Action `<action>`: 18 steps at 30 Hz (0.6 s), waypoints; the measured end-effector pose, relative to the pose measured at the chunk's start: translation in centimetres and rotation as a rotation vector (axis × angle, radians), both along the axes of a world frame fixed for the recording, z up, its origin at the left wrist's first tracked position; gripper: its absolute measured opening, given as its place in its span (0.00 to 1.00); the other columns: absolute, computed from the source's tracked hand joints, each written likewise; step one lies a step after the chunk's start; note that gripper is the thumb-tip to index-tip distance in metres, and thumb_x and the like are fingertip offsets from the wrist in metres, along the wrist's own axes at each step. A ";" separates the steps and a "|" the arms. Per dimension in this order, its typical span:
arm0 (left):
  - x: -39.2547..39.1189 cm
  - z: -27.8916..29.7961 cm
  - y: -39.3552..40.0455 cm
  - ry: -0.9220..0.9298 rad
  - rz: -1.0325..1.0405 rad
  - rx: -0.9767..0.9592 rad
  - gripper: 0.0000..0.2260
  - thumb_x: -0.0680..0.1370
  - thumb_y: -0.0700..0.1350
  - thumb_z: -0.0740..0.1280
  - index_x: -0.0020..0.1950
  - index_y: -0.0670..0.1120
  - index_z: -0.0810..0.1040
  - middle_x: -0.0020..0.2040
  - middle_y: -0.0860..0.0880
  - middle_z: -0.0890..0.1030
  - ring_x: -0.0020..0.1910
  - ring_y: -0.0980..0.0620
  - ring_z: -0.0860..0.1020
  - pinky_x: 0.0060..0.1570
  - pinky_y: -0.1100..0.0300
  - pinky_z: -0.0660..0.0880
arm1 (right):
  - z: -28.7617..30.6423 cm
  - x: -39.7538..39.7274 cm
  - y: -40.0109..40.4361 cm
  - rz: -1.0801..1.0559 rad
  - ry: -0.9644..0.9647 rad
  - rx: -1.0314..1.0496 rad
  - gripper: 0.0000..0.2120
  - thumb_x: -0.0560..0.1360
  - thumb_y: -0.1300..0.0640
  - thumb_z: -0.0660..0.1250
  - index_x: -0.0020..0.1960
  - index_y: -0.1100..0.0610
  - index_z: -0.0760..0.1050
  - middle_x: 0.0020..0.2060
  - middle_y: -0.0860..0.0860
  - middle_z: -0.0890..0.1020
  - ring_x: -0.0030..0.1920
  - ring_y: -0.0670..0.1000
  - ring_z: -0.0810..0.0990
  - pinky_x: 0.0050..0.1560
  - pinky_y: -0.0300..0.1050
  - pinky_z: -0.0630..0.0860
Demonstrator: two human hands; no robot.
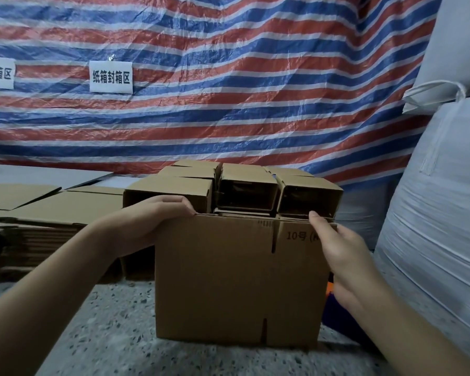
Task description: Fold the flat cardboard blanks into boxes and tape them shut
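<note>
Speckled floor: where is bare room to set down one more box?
The grey speckled floor is bare in front of the upright brown cardboard blank, under the left hand. Crowded: stack of flat cardboard blanks at left, open folded boxes behind, white woven sacks beside the right hand.

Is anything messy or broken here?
Nothing looks broken. The left hand and right hand hold a cardboard blank upright on the floor. The only untidy bit: the folded boxes behind it lie on their sides, open ends unsealed, stacked a little unevenly.
</note>
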State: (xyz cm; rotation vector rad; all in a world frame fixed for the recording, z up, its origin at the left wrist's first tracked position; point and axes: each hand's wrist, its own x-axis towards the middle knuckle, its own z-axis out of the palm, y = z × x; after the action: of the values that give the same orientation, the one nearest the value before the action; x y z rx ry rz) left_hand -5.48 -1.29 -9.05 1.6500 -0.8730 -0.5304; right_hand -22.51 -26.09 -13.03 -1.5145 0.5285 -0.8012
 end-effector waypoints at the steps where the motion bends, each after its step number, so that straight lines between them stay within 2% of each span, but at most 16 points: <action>1: 0.1 0.1 -0.2 0.008 -0.015 0.017 0.08 0.73 0.50 0.70 0.47 0.47 0.83 0.48 0.44 0.82 0.41 0.49 0.80 0.37 0.60 0.76 | 0.0 0.0 0.1 0.005 -0.005 0.030 0.25 0.76 0.38 0.67 0.57 0.59 0.80 0.43 0.54 0.87 0.44 0.54 0.87 0.48 0.55 0.80; 3: 0.2 0.1 -0.4 0.052 -0.029 0.037 0.15 0.73 0.51 0.67 0.57 0.51 0.84 0.55 0.46 0.84 0.50 0.48 0.83 0.42 0.57 0.79 | -0.3 0.2 0.9 0.008 -0.027 0.102 0.30 0.73 0.35 0.70 0.64 0.57 0.77 0.54 0.56 0.85 0.57 0.59 0.83 0.62 0.64 0.76; 4: 0.3 0.0 -0.4 0.077 -0.042 0.040 0.16 0.74 0.52 0.66 0.60 0.53 0.83 0.57 0.46 0.83 0.52 0.47 0.83 0.44 0.56 0.80 | -0.5 0.3 1.3 0.001 -0.051 0.120 0.29 0.73 0.35 0.70 0.63 0.57 0.78 0.55 0.56 0.85 0.58 0.60 0.82 0.62 0.64 0.77; 6: 0.2 -0.2 -0.3 0.130 -0.080 0.018 0.16 0.76 0.51 0.65 0.62 0.54 0.81 0.60 0.47 0.82 0.54 0.48 0.82 0.46 0.55 0.80 | -0.7 0.5 1.6 -0.031 -0.081 0.136 0.22 0.74 0.40 0.71 0.56 0.57 0.80 0.48 0.58 0.86 0.51 0.59 0.85 0.54 0.58 0.81; 9: -0.4 -0.2 -0.2 0.208 -0.107 -0.033 0.16 0.77 0.48 0.62 0.62 0.55 0.81 0.61 0.48 0.82 0.55 0.47 0.82 0.48 0.55 0.80 | -0.4 0.5 1.7 -0.007 -0.093 0.135 0.20 0.77 0.43 0.68 0.54 0.61 0.79 0.44 0.59 0.86 0.48 0.60 0.84 0.54 0.58 0.80; 10: -0.9 -0.1 -0.3 0.229 -0.102 -0.054 0.16 0.77 0.47 0.61 0.61 0.56 0.81 0.60 0.48 0.82 0.54 0.47 0.81 0.47 0.54 0.80 | -0.3 0.5 1.5 0.027 -0.100 0.114 0.20 0.78 0.43 0.66 0.53 0.60 0.79 0.42 0.57 0.85 0.47 0.59 0.84 0.52 0.57 0.80; 12: -1.9 0.2 -0.6 0.275 -0.049 -0.131 0.16 0.79 0.44 0.59 0.60 0.56 0.82 0.57 0.47 0.83 0.51 0.47 0.81 0.43 0.55 0.80 | -0.1 0.4 1.2 0.164 -0.129 0.067 0.18 0.79 0.43 0.62 0.45 0.55 0.80 0.37 0.54 0.83 0.40 0.53 0.84 0.42 0.50 0.78; 15: -3.8 -0.1 -1.4 0.333 0.100 -0.328 0.17 0.80 0.41 0.58 0.61 0.56 0.80 0.50 0.47 0.86 0.44 0.48 0.81 0.37 0.56 0.80 | 0.4 0.1 0.6 0.431 -0.177 0.062 0.22 0.78 0.42 0.57 0.34 0.50 0.80 0.30 0.51 0.80 0.32 0.48 0.81 0.32 0.43 0.79; 18: -5.9 -1.6 -2.6 0.330 0.231 -0.426 0.17 0.81 0.41 0.59 0.66 0.57 0.76 0.47 0.48 0.85 0.36 0.50 0.83 0.30 0.57 0.80 | 0.1 0.2 0.1 0.536 -0.209 0.113 0.20 0.75 0.41 0.59 0.35 0.51 0.82 0.30 0.51 0.79 0.30 0.48 0.80 0.29 0.42 0.77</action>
State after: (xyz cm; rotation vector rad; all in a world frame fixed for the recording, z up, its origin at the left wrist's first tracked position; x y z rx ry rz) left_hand -11.37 -3.85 -10.68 1.2100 -0.5004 -0.4066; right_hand -22.30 -26.01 -12.95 -1.3588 0.0033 -0.4904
